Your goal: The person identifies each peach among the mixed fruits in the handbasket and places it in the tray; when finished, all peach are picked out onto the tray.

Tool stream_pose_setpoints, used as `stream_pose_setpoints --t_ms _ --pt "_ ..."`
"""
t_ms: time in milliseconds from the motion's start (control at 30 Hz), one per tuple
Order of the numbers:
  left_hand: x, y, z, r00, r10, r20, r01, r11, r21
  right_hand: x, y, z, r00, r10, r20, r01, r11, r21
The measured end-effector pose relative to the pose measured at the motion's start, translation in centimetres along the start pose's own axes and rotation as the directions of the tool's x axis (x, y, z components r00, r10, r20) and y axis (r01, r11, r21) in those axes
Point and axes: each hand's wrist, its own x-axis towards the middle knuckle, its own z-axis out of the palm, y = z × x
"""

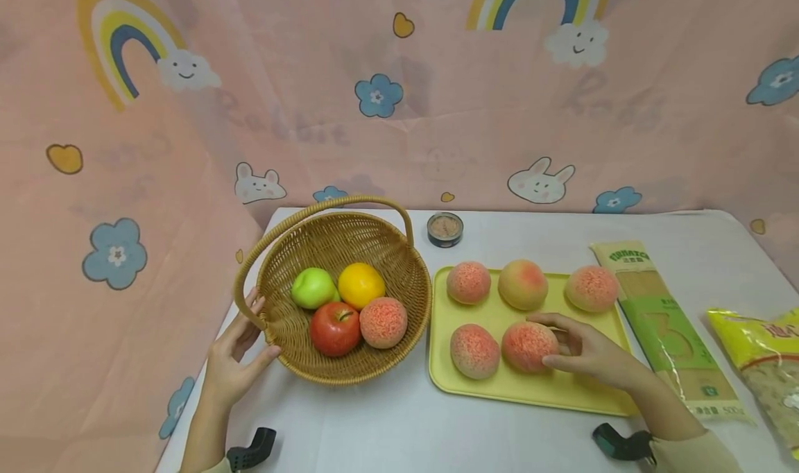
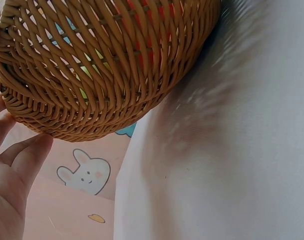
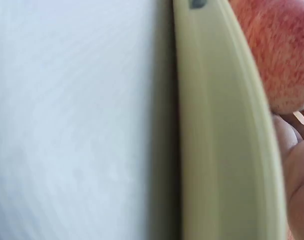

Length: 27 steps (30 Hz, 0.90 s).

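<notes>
A wicker basket [image 1: 349,372] with an arched handle stands on the left of the table. Inside it lie a green apple [image 1: 313,288], a red apple [image 1: 335,329], an orange [image 1: 361,286] and a peach [image 1: 383,322]. My left hand [image 1: 234,362] holds the basket's left rim near the handle's foot; in the left wrist view its thumb [image 2: 34,152] touches the woven outside. With thumb and fingers around its right side, my right hand [image 1: 587,351] grips a peach [image 1: 527,347] at the front of a yellow tray [image 1: 499,388]. Part of that hand's fingers is hidden behind the peach.
Other peaches [image 1: 474,351] lie on the tray, in two rows. Behind it stands a small round tin [image 1: 445,229]. To the right are a green noodle packet [image 1: 674,327] and a yellow bag [image 1: 758,362]. A patterned pink cloth [image 1: 299,64] hangs behind the white table [image 1: 374,431].
</notes>
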Motion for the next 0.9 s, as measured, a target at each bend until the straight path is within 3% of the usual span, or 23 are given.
stream_pose_setpoints --t_ms 233,500,700,900 --pt "0.01 0.08 0.04 1.0 0.011 -0.003 -0.011 1.0 -0.006 -0.16 0.05 -0.76 0.992 0.109 0.067 -0.105 0.993 -0.058" --pt "0.05 0.16 0.06 1.0 0.01 0.002 -0.01 1.0 -0.013 -0.15 -0.26 -0.81 0.985 0.099 0.144 -0.099 0.995 -0.003" --pt "0.03 0.19 0.05 1.0 0.014 0.001 -0.014 1.0 -0.009 -0.09 -0.17 -0.78 0.984 0.095 0.148 -0.096 0.995 -0.001" --pt "0.05 0.19 0.1 1.0 0.022 0.0 -0.022 1.0 -0.016 0.0 -0.12 -0.35 0.993 0.083 0.088 -0.078 0.995 -0.068"
